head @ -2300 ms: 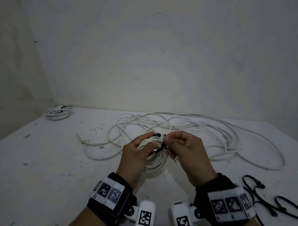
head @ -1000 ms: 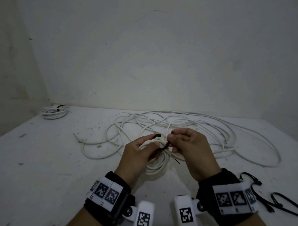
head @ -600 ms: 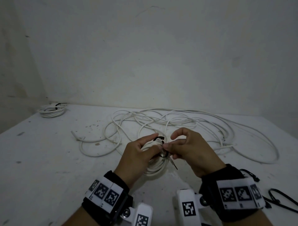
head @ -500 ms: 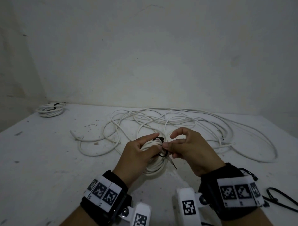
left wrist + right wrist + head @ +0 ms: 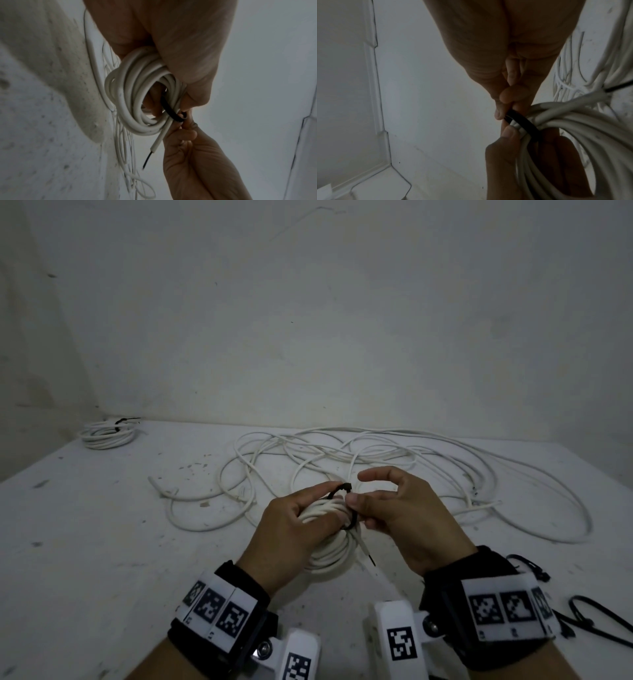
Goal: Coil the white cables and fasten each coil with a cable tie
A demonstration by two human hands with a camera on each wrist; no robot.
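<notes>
My left hand (image 5: 301,515) grips a small coil of white cable (image 5: 325,556) above the table, fingers curled through its loops (image 5: 130,94). A black cable tie (image 5: 339,491) wraps round the bundle (image 5: 522,123). The right hand (image 5: 383,508) pinches the tie's band (image 5: 173,113) between thumb and fingers, with the index finger raised. The coil's bare end (image 5: 364,553) sticks out downward, a dark core showing at its tip (image 5: 147,159).
A long loose tangle of white cable (image 5: 394,460) sprawls over the white table (image 5: 85,542) behind my hands. A tied coil (image 5: 108,433) lies at the far left corner. Spare black cable ties (image 5: 582,611) lie at the right edge. A wall rises close behind.
The right hand has shifted its pinch lower along the tie and lifted its index finger. The left hand keeps the coil in the same spot.
</notes>
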